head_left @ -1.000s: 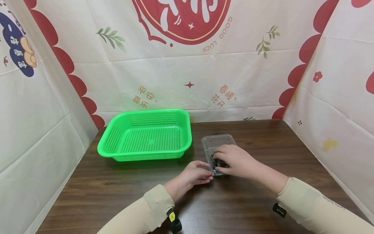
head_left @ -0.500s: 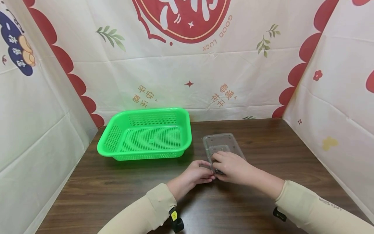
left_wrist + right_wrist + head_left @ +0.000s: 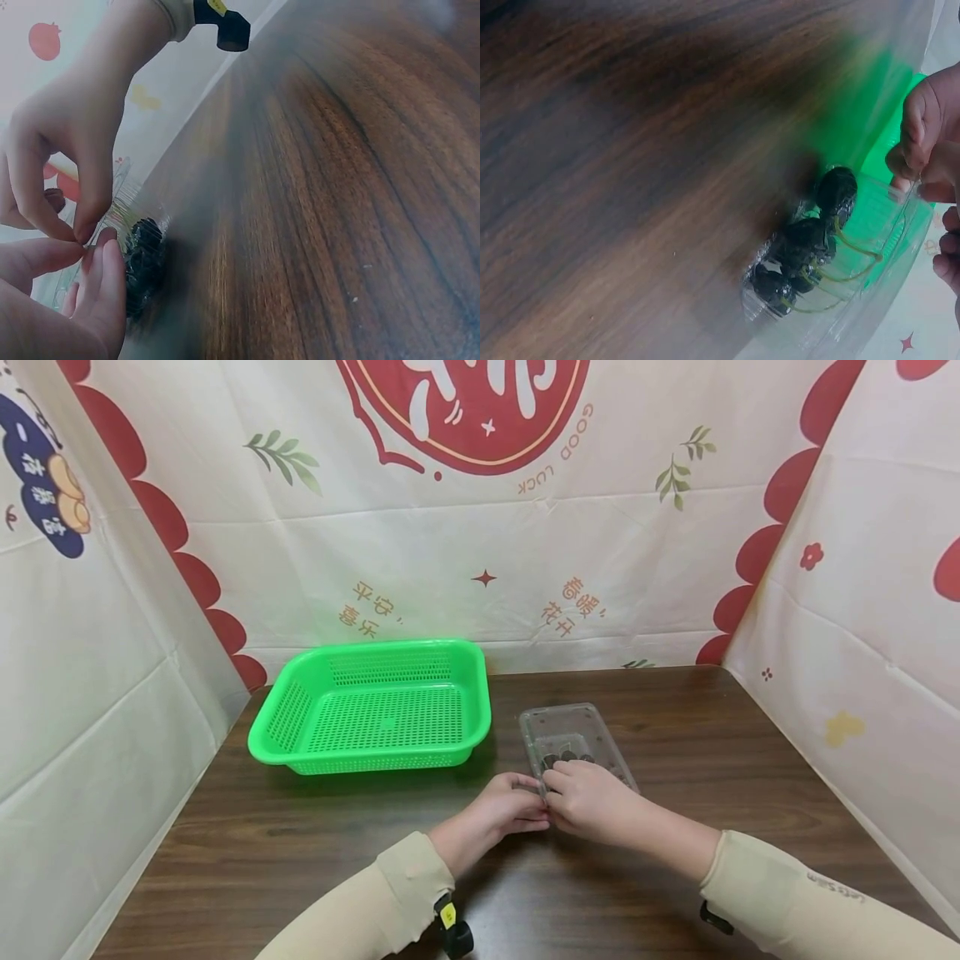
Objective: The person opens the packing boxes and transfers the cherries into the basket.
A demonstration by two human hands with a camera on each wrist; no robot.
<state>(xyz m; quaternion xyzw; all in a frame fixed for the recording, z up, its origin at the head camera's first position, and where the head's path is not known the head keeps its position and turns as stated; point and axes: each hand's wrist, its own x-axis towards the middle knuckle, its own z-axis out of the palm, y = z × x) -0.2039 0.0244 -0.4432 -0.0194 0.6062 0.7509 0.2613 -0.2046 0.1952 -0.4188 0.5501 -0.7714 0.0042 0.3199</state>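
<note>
A clear plastic box (image 3: 577,722) lies on the table to the right of centre. Dark cherries (image 3: 836,191) with thin green stems show through its wall in the right wrist view. My left hand (image 3: 510,806) pinches the rim at the box's near left corner with thumb and forefinger. Right beside it, my right hand (image 3: 592,797) pinches the same rim, its thumb and forefinger meeting there. In the left wrist view the fingertips of both hands come together at the box edge. My right hand covers the near part of the box in the head view.
A green plastic basket (image 3: 386,758) with a perforated floor stands at the back left of the brown wooden table (image 3: 300,860). White printed cloth (image 3: 450,552) hangs behind the table and along both sides.
My right hand has come down from above the box to its near left corner, with its spread fingers drawn together. The left hand has stayed at that corner.
</note>
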